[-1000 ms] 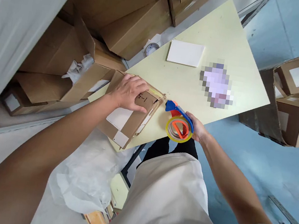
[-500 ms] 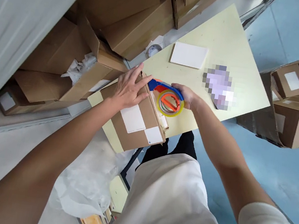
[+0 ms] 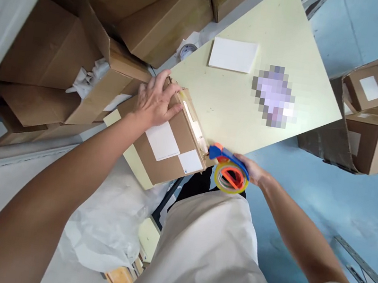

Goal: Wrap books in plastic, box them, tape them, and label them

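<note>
Head view, left of centre: left hand, fingers spread, rests on a white-labelled brown cardboard box; right hand grips a blue-and-orange plastic tape dispenser, edge taping seemingly unfinished.

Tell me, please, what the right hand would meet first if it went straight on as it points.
The right hand, led by its tape dispenser, would probably meet the cardboard box first, near a corner; whether they touch is unclear.

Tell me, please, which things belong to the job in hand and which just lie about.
In use:
brown cardboard box with white labels, under the left hand;
blue-orange plastic tape dispenser, in the right hand.

Lying about:
white rectangular pad;
round grey tape roll;
translucent plastic sheeting.
</note>
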A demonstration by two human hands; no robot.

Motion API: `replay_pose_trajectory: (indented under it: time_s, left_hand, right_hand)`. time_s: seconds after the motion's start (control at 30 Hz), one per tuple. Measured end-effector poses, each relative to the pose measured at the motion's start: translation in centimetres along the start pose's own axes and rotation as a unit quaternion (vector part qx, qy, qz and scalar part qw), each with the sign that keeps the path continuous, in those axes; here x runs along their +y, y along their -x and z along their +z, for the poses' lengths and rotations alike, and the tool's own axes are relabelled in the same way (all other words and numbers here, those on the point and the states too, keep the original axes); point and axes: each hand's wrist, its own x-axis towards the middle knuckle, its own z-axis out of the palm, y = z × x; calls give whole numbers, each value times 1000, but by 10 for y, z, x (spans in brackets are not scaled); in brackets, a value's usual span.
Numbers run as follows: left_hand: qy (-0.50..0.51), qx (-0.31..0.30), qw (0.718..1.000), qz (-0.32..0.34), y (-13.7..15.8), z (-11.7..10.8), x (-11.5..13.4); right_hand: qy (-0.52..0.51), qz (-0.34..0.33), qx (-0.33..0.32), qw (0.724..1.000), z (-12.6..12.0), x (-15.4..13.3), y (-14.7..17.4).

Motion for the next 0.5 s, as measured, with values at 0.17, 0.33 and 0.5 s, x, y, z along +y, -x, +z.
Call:
replay_pose_trajectory:
  time_s: [0.17,0.33,0.5]
  left_hand:
    - [11,20,1000,-10,-1,3,2]
    - [15,67,992,-109,8,16,-25]
    - [60,89,956,-273,58,35,-58]
  right_hand:
    - [-13,11,16,1000,1,63,16]
    - [-60,7,-15,998,26,56,1]
    - [-56,-58,-54,995,46,-32,-30]
